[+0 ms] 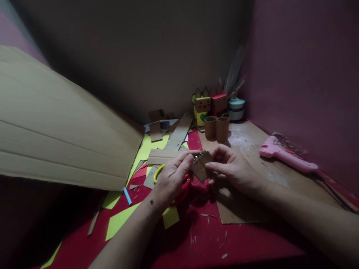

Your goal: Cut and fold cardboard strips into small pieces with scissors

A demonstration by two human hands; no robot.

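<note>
A small folded-looking piece of brown cardboard [202,168] is held up over the red table cover, between my two hands. My left hand [178,170] pinches its left edge, near a small shiny bit that I cannot make out. With thumb in front and fingers behind, my right hand [230,164] grips its right side. Below my left hand a yellow ring [157,175] shows, and a red curved thing [183,188] is partly hidden there. Beyond my hands stand cardboard tubes [222,130], open at the top.
A large cardboard sheet [70,130] leans in from the left. Cardboard strips [178,132] and yellow paper [120,220] lie about. A pink glue gun [288,154] rests at right. Behind are yellow [202,112] and red [219,104] box figures, and a blue-lidded pot [236,109].
</note>
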